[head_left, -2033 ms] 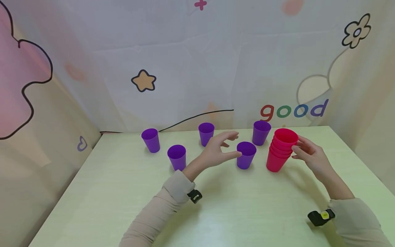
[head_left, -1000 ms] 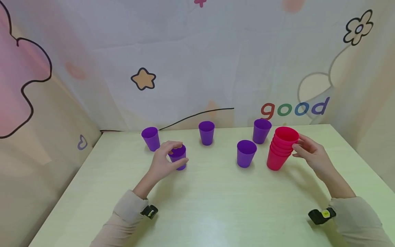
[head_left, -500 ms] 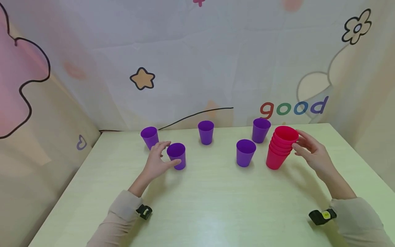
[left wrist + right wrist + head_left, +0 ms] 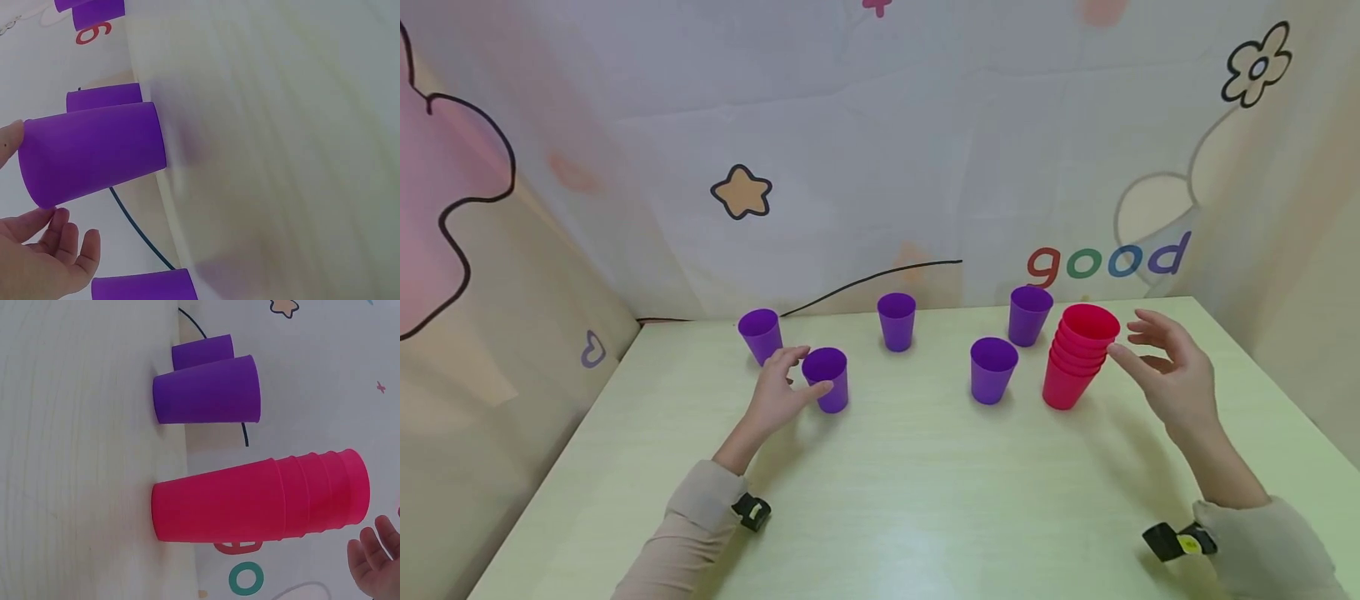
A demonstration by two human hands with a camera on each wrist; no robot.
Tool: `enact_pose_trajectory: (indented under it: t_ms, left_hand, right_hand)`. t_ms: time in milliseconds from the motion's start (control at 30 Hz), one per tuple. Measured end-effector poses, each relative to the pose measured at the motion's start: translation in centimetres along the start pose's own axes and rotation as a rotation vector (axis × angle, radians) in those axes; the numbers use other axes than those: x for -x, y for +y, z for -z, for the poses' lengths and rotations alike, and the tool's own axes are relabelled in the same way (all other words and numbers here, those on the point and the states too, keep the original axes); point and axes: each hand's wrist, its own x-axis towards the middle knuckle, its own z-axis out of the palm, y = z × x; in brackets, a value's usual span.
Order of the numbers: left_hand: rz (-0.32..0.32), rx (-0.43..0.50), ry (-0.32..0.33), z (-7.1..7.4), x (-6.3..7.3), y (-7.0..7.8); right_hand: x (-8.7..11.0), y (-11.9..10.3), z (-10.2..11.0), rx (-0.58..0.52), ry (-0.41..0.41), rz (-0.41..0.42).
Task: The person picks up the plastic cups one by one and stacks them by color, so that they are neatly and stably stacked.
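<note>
My left hand (image 4: 777,395) reaches around the front left purple cup (image 4: 837,397). In the left wrist view its thumb (image 4: 9,141) and a fingertip lie against opposite sides of that cup's rim, and the cup stands upright on the table. My right hand (image 4: 1180,379) is beside a stack of nested red cups (image 4: 1066,382) at the right, its fingers spread and loosely bent. In the right wrist view the fingers (image 4: 370,550) are apart from the stack's rim; the thumb is hidden there.
Four-sided pale table (image 4: 895,500) below a patterned cloth (image 4: 850,167). Other upright purple cups stand around: one at the back left (image 4: 762,337), one at the back middle (image 4: 897,323), one at the back right (image 4: 1028,321), and one left of the red stack (image 4: 991,375).
My left hand has moved left from over the middle of the table to the front left purple cup. My right hand has let go of the red stack and drawn slightly right; the stack stays put.
</note>
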Motion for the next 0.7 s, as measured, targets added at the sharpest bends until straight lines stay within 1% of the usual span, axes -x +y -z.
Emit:
enact_pose_trajectory:
  t_ms: [167,267,367,467,500,533,700]
  left_hand:
    - [0.011,0.019,0.003,0.0,0.0,-0.1]
    - [0.012,0.023,0.004,0.1,0.0,-0.3]
    - [0.013,0.017,0.003,0.1,0.0,-0.3]
    - [0.023,0.014,-0.002,0.1,0.0,-0.2]
    - [0.027,0.012,-0.006,0.2,0.0,-0.1]
    - [0.031,0.011,-0.010,0.2,0.0,0.0]
    - [0.050,0.006,-0.027,0.2,-0.1,0.1]
  right_hand:
    - [1.0,-1.3,-0.4,-0.036,0.063,0.064]
    - [1.6,-2.2,-1.0,-0.035,0.068,0.121]
    - [2.1,-2.8,-1.7,-0.018,0.046,0.170]
    - [2.3,-2.8,-2.4,-0.002,0.014,0.200]
    - [2.4,-2.8,-2.7,-0.001,0.004,0.203]
    - [2.3,-2.4,-3.0,-0.025,-0.001,0.208]
    - [2.7,-2.4,-4.3,0.027,-0.069,0.177]
